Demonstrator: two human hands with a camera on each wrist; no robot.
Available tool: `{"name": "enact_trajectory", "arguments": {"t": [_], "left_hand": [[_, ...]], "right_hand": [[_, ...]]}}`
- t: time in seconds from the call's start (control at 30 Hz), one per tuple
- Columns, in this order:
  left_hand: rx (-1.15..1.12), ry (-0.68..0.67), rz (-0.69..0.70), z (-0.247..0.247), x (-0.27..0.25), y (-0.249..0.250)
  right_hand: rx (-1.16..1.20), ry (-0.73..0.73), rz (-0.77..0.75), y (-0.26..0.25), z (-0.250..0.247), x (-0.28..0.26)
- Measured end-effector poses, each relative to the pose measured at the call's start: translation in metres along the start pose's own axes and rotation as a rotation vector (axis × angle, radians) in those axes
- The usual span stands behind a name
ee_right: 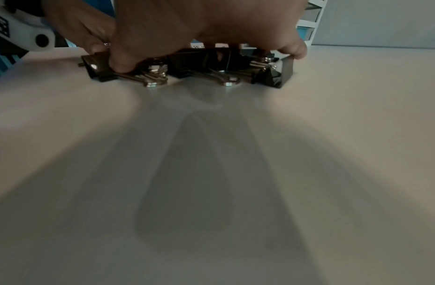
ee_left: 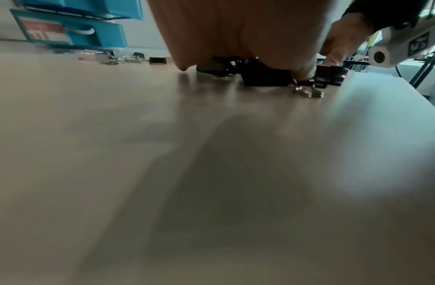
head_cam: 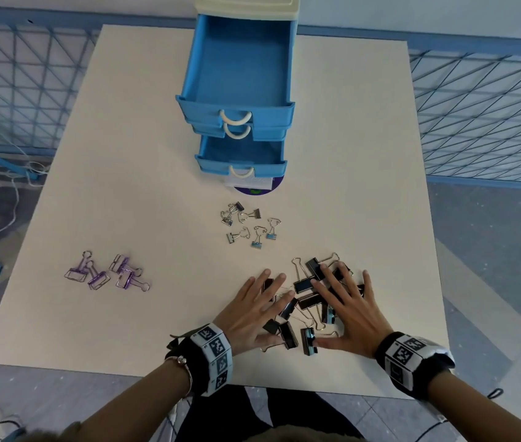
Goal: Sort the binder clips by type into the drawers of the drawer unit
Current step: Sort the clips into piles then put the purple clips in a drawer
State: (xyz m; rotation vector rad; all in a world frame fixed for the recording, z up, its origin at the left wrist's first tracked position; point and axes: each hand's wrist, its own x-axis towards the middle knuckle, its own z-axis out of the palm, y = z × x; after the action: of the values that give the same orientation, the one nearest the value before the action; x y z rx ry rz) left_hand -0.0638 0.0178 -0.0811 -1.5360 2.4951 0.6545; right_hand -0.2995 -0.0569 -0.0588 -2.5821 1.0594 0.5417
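Left hand (head_cam: 254,309) and right hand (head_cam: 347,309) spread flat, fingers straight, pressing on pile of big black clips (head_cam: 308,301) at near edge of surface (head_cam: 125,154). Risk: clips slide off edge, or wire handles tangle when gathering. Clips glossy black, silver handles. Drawer unit (head_cam: 241,90) far, drawers open.

Black clips (head_cam: 308,301), purple clips (head_cam: 102,274), blue drawers (head_cam: 240,74)

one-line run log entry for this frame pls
left hand: flat on large black clips | right hand: same | small clips, purple clips: on table | drawers: open, empty
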Motion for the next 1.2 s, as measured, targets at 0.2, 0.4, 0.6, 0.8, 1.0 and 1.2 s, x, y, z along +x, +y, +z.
{"name": "enact_trajectory", "arguments": {"t": [0.2, 0.4, 0.6, 0.8, 1.0, 1.2], "left_hand": [[-0.105, 0.116, -0.127, -0.033, -0.003, -0.008], [-0.210, 0.242, -0.363, -0.067, 0.002, -0.058], [-0.071, 0.120, -0.369, -0.076, 0.030, -0.093], [-0.043, 0.035, -0.301, -0.063, 0.037, -0.106], [-0.070, 0.118, -0.302, -0.042, 0.007, -0.110], [-0.144, 0.225, -0.328, -0.051, -0.008, -0.105]], "right_hand": [[0.109, 0.068, 0.004, -0.014, -0.027, 0.007], [0.114, 0.055, -0.041, -0.051, -0.069, 0.073], [0.062, -0.089, -0.026, -0.064, -0.064, 0.111], [0.054, -0.100, -0.053, -0.060, -0.059, 0.114], [0.004, -0.130, -0.017, -0.085, -0.060, 0.121], [0.045, -0.095, -0.014, -0.101, -0.071, 0.123]]}}
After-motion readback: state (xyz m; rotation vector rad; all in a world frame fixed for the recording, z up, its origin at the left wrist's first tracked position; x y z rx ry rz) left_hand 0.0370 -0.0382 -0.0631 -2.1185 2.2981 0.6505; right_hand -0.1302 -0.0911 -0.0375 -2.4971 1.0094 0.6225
